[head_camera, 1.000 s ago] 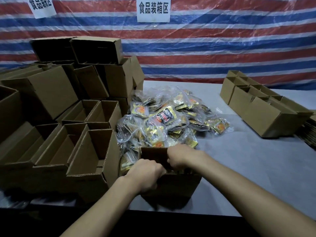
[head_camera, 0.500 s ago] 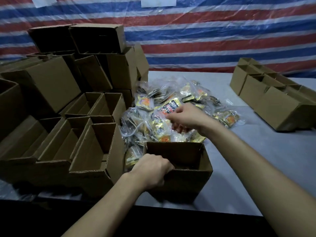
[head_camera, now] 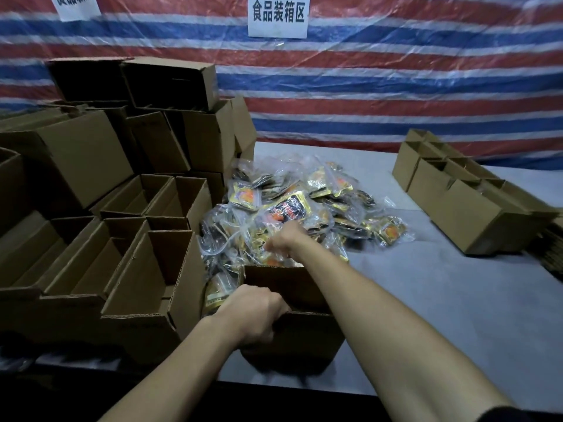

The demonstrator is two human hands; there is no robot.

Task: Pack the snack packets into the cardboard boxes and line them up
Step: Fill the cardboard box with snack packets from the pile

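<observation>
While a stack of empty cardboard boxes [head_camera: 91, 254] crowds the left of the grey table [head_camera: 441, 300] and a row of boxes [head_camera: 466, 208] stands well apart at the right, a striped tarp [head_camera: 365, 86] with a white sign [head_camera: 278, 15] hangs behind. The heap of snack packets [head_camera: 320, 190] lies in the middle, against the stack and touching the far wall of the open box [head_camera: 304, 333] at the near edge. The left hand [head_camera: 256, 312] grips that box's near rim, fingers curled over it. The right hand [head_camera: 285, 239] reaches over the box into the heap's near side; its fingers are blurred among the packets, so whether they pinch one cannot be told.
</observation>
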